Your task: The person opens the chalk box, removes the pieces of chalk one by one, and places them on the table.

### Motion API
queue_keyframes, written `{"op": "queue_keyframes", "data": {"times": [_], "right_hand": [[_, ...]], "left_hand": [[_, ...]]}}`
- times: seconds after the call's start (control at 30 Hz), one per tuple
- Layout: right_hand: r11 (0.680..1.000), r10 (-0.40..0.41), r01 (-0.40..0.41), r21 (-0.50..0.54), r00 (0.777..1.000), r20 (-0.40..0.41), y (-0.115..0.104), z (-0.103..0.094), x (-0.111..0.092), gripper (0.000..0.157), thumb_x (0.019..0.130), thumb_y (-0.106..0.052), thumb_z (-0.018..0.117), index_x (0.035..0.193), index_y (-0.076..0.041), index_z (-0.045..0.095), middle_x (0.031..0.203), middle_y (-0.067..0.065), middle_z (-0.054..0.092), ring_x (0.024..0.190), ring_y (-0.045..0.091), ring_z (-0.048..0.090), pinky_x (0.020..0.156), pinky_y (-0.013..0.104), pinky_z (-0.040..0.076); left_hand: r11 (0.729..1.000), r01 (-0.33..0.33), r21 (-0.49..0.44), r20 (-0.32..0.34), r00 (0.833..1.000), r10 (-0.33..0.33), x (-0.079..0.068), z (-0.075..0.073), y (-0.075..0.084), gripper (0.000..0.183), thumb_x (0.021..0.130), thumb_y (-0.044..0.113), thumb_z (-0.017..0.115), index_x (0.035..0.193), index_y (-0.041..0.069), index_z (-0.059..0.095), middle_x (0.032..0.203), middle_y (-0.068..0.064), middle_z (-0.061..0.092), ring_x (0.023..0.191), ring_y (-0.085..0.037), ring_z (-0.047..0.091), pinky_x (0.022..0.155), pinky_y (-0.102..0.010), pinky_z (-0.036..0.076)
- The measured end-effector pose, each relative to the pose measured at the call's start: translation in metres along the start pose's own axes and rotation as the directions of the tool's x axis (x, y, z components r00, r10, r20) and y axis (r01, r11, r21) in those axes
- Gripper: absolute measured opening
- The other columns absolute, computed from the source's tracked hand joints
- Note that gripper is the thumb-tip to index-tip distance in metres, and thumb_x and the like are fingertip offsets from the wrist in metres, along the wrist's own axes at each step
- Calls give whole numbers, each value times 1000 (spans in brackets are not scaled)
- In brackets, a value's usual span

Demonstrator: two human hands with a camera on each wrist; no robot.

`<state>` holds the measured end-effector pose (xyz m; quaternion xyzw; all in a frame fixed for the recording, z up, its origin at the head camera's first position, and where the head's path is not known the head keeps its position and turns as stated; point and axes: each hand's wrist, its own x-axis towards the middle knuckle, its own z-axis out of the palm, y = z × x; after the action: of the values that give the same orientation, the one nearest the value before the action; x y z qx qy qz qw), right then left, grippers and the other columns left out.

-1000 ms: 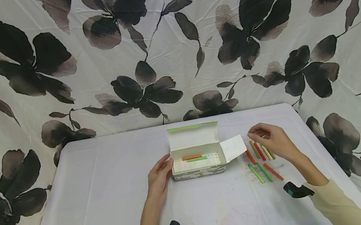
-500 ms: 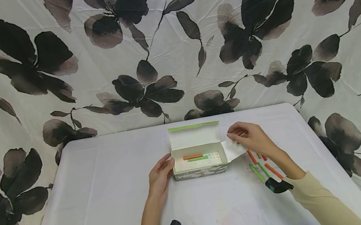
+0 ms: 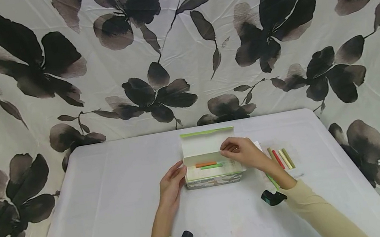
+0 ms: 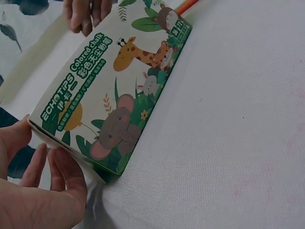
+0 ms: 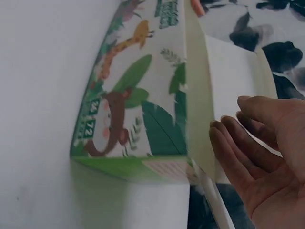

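Observation:
An open chalk box (image 3: pixel 214 181) stands on the white cloth, with printed animals on its front (image 4: pixel 128 90). Inside lie an orange chalk stick (image 3: pixel 205 164) and a green chalk stick (image 3: pixel 211 167). My left hand (image 3: pixel 171 182) holds the box's left end, thumb and fingers right at its edge. Over the box's right half hovers my right hand (image 3: pixel 241 152), thumb and fingertips drawn close together in front of the raised lid (image 5: pixel 233 71). I cannot tell whether a chalk stick is between those fingers.
Right of the box lie several loose chalk sticks, among them a red one (image 3: pixel 278 159) and a gold one (image 3: pixel 288 158). My right forearm covers part of this group. A floral cloth (image 3: pixel 210 58) hangs behind the table (image 3: pixel 115 211).
My right hand has moved left from above the loose chalk sticks, past the side flap, to over the box. The left hand has stayed at the box's left end.

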<state>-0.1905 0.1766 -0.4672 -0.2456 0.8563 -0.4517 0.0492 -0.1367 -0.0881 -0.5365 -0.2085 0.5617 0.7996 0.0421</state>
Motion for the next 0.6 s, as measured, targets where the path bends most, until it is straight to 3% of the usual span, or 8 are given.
{"op": "queue_keyframes", "data": {"times": [0.23, 0.4, 0.6], "right_hand": [[998, -51, 56, -43, 994, 93, 2, 23, 8, 12, 96, -2, 72, 105, 5, 70, 96, 12, 73, 87, 22, 71, 77, 29, 59], [986, -54, 75, -152, 989, 136, 4, 38, 9, 8, 95, -2, 72, 101, 3, 71, 93, 10, 72, 84, 20, 69, 75, 28, 58], [951, -21, 63, -303, 990, 142, 6, 51, 10, 8, 92, -3, 76, 98, 0, 71, 92, 9, 72, 84, 21, 67, 78, 36, 57]], "left_hand": [[1000, -2, -9, 5, 1000, 2, -1, 1, 0, 45, 96, 9, 74, 137, -1, 61, 104, -2, 67, 96, -15, 64, 82, -22, 54], [1000, -3, -9, -1, 1000, 3, 1, 0, -1, 45, 95, 9, 75, 137, -1, 62, 104, -2, 67, 95, -15, 64, 82, -22, 54], [1000, -1, -1, -10, 1000, 1, -1, 0, 0, 43, 95, 9, 74, 136, -1, 63, 105, -3, 67, 97, -17, 64, 82, -23, 54]]}}
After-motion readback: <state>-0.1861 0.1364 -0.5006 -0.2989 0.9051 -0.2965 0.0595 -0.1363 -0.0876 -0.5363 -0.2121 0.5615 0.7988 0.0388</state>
